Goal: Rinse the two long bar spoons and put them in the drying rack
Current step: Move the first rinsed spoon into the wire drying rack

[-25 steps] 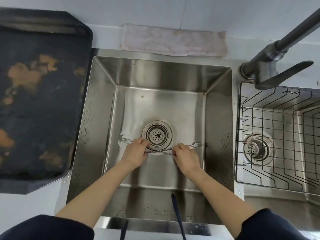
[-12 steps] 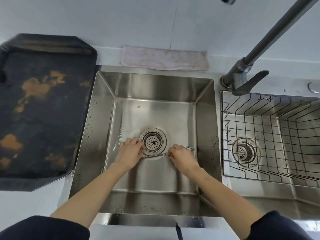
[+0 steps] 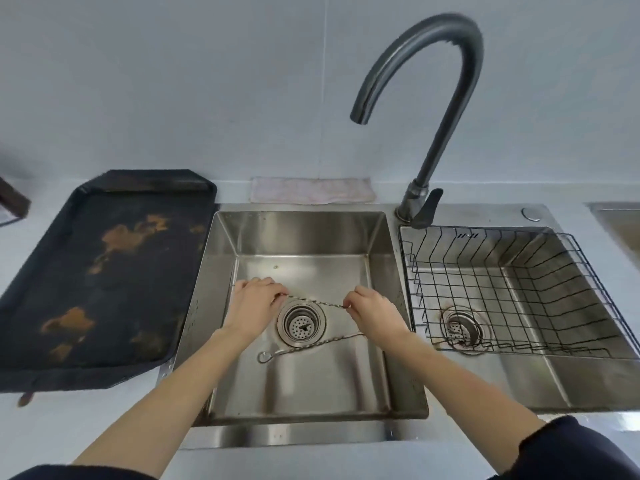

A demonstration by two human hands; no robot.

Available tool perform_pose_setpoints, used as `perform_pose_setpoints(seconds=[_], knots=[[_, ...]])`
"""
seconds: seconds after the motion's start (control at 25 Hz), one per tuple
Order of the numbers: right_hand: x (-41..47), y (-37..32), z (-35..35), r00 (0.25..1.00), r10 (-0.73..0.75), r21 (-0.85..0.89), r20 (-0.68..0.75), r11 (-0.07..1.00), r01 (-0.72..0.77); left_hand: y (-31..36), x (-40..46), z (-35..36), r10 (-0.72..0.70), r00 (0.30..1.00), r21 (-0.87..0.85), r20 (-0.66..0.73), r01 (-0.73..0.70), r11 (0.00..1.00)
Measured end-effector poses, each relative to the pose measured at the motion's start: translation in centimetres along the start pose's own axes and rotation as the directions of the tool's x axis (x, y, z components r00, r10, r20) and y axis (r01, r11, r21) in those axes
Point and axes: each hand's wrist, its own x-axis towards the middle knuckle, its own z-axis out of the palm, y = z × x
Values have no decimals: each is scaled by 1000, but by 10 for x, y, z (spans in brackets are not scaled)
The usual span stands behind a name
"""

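Both my hands are down in the left sink basin [image 3: 304, 237]. A long twisted-stem bar spoon [image 3: 317, 301] is stretched between them above the drain [image 3: 301, 323]; my left hand [image 3: 254, 304] grips one end and my right hand [image 3: 375, 311] pinches the other. A second bar spoon [image 3: 304, 348] lies on the basin floor in front of the drain, its small round bowl toward the left and its far end hidden under my right wrist. The black wire drying rack [image 3: 512, 289] sits in the right basin and holds nothing. No water runs from the faucet [image 3: 429, 98].
The grey gooseneck faucet stands between the basins, its spout over the left basin's back right. A dark stained tray [image 3: 97, 278] lies on the counter at left. A folded pale cloth [image 3: 311, 190] rests behind the left basin. Another drain [image 3: 459, 327] shows under the rack.
My head has tilted up, bringing the whole faucet into view. My hands have lifted one spoon off the basin floor and moved apart; the other spoon now lies alone by the drain.
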Motion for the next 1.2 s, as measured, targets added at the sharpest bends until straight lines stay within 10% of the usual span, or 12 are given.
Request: perform_pose_setpoints(seconds=[0.52, 1.2], knots=[[-71, 90, -72, 930, 104, -43, -351, 991, -127, 113, 18, -19, 264, 958, -87, -112, -274, 958], [-93, 257, -125, 907, 293, -125, -303, 931, -343, 272, 79, 32, 309, 935, -51, 177, -304, 951]])
